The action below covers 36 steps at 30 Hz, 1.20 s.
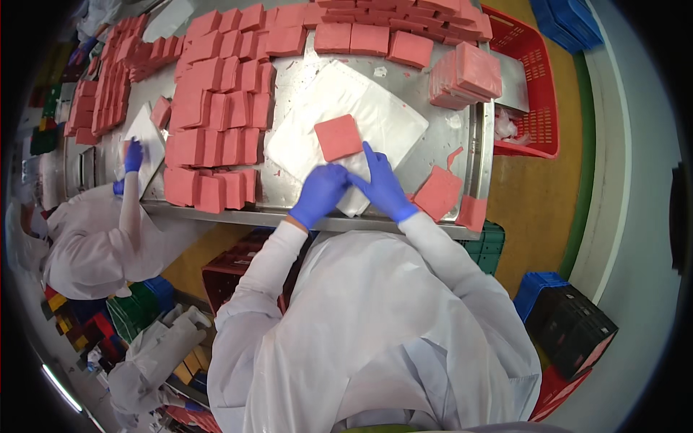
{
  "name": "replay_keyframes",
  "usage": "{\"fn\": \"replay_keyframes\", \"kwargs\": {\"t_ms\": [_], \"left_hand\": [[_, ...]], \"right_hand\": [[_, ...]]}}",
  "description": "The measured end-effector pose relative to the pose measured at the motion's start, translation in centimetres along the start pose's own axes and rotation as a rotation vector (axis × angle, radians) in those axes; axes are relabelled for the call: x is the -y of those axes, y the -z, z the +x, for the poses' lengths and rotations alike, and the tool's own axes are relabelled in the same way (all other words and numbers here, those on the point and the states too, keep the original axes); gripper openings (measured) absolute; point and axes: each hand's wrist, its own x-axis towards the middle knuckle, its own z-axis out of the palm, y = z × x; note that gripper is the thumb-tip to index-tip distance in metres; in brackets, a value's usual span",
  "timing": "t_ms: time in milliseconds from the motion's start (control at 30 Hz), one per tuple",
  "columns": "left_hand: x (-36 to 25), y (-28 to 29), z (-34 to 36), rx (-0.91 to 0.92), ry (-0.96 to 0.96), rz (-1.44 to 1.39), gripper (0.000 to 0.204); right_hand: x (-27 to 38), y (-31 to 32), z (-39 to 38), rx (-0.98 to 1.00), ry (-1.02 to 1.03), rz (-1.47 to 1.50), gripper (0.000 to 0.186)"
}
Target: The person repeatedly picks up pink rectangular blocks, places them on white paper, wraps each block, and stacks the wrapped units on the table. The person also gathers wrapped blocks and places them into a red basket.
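A square pink slab (336, 137) lies on a stack of white sheets (390, 123) on the steel table (281, 184). Just below the slab is my blue-gloved left hand (320, 195), fingers curled at the stack's near edge; what they hold is hidden. My right hand (382, 189), also gloved, has its index finger stretched up beside the slab's lower right corner and its thumb reaching over to my left fingers. More pink slabs (437, 193) lie right of that hand, at the near corner.
Rows of pink slabs (209, 108) fill the left and back; a slab stack (465, 76) stands at the right. A red crate (541, 108) adjoins the table's right end. Co-workers (94, 245) are at the left. Crates (567, 325) sit at the lower right.
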Motion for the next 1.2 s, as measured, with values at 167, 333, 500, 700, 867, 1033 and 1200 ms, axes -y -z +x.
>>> {"fn": "replay_keyframes", "kwargs": {"t_ms": [167, 333, 500, 700, 867, 1033, 1200], "left_hand": [[-2.1, 1.4, 1.1, -0.186, 0.020, -0.097, 0.023], [4.6, 1.7, 5.6, -0.104, 0.081, 0.362, 0.026], [4.6, 1.6, 10.7, -0.444, 0.421, 0.154, 0.027], [1.2, -4.0, 8.0, -0.372, 0.262, 0.306, 0.042], [1.8, -2.9, 7.3, -0.335, 0.290, 0.303, 0.043], [0.5, -3.1, 6.3, -0.400, 0.190, 0.362, 0.054], [1.5, -3.6, 5.8, -0.299, 0.187, 0.422, 0.058]], "right_hand": [[-0.6, 2.2, -0.8, 0.277, 0.255, -0.238, 0.034], [1.7, 5.3, 6.5, -0.408, 0.113, 0.317, 0.014], [5.6, 2.4, 15.1, -0.030, 0.179, 0.265, 0.062], [1.1, -4.9, 14.8, -0.039, 0.234, -0.177, 0.069], [-5.2, 4.1, 7.3, 0.081, -0.029, 0.114, 0.055], [-9.0, 4.4, 2.0, -0.210, -0.004, 0.080, 0.042], [-0.8, 3.9, 1.2, 0.324, 0.073, -0.297, 0.052]]}}
